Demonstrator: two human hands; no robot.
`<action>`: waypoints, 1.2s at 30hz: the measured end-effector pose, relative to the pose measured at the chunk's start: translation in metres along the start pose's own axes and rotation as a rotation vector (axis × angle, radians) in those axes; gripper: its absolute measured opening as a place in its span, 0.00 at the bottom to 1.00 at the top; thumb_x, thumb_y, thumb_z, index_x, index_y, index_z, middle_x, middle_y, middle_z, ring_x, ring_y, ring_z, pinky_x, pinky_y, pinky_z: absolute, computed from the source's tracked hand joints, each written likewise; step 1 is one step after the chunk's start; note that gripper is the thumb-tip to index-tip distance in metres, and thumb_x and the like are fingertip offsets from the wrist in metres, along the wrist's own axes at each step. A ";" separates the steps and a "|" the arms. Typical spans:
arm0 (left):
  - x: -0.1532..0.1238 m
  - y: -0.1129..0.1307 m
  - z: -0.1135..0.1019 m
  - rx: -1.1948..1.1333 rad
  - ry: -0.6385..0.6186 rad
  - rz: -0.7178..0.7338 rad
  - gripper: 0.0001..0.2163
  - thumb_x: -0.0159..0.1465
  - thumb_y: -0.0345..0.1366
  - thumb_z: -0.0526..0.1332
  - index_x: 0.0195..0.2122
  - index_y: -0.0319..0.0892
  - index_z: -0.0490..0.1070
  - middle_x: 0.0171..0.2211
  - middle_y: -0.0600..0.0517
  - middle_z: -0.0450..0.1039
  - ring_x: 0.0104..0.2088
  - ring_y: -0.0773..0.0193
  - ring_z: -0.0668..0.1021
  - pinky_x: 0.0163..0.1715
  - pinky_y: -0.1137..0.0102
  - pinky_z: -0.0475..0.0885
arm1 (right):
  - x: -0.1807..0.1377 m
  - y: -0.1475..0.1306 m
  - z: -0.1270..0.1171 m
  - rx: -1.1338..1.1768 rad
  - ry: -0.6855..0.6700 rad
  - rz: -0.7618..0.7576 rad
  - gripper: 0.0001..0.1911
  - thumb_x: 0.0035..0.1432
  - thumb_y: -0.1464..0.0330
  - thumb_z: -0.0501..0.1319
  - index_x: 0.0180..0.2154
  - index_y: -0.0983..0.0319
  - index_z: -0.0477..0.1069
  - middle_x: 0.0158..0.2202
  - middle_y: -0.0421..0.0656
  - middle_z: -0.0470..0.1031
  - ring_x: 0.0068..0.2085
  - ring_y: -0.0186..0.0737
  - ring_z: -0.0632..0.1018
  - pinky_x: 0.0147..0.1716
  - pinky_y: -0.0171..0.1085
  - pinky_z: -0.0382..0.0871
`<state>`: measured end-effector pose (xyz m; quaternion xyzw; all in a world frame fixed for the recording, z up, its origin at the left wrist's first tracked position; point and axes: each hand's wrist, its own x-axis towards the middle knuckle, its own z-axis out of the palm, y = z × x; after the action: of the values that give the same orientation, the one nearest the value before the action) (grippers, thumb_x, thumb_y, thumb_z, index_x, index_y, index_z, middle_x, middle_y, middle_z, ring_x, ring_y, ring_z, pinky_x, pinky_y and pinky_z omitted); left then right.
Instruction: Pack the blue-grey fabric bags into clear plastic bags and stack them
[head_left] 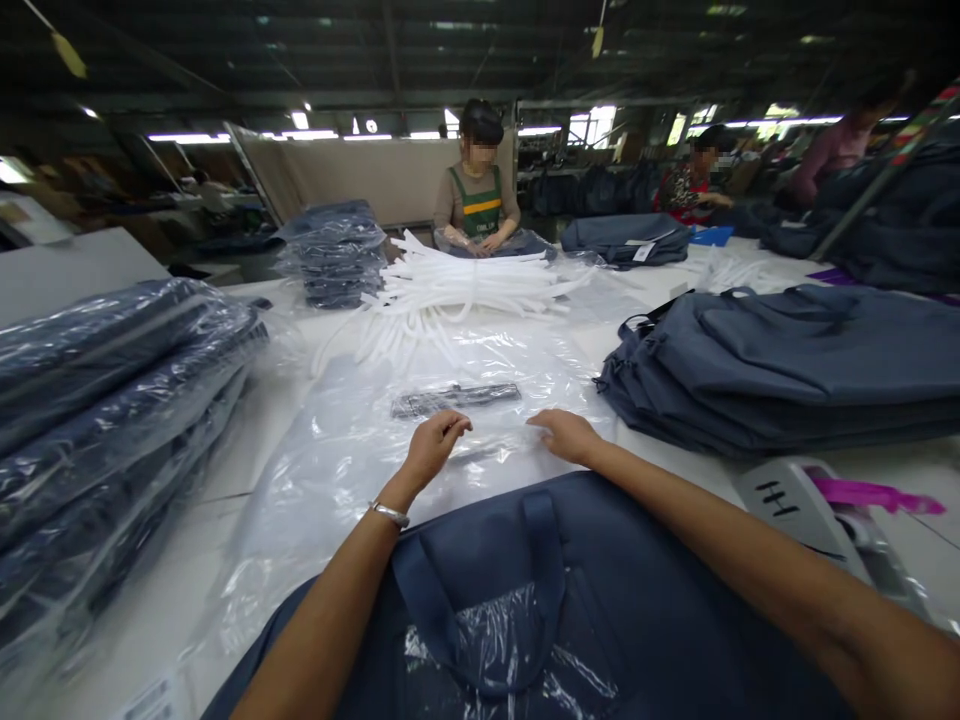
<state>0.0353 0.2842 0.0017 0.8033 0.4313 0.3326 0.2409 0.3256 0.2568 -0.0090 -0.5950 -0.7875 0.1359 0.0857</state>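
Observation:
A navy blue bag [660, 580] with a webbing handle lies in front of me, under my forearms. Some clear plastic wrap sits by its handle. Beyond it, a stack of clear plastic bags [300, 490] with black printing is spread flat on the table. My left hand [439, 440], below a silver bracelet, has its fingers pinched at the plastic. To its right, my right hand [566, 436] is closed at the same plastic, index finger pointing left. A loose fold of film runs between the two hands; its exact edge is hard to make out.
White foam strips [472, 285] lie in a bundle ahead. Plastic-wrapped navy bags [112, 400] are piled at left, with another wrapped stack [334, 250] behind. Unwrapped navy bags [795, 360] and a tape dispenser [802, 510] are at right. A co-worker [480, 195] works across the table.

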 end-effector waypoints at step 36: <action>-0.107 -0.043 -0.151 0.619 0.286 -0.363 0.16 0.67 0.41 0.47 0.48 0.49 0.71 0.43 0.52 0.75 0.39 0.58 0.78 0.43 0.63 0.74 | -0.075 0.098 -0.029 -0.119 0.294 0.274 0.22 0.61 0.76 0.57 0.57 0.62 0.72 0.54 0.49 0.75 0.52 0.42 0.76 0.52 0.35 0.68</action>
<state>-0.1432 0.2301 0.0373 0.6940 0.6758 0.2473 -0.0207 0.4442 0.2132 -0.0105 -0.7141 -0.6848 0.0111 0.1450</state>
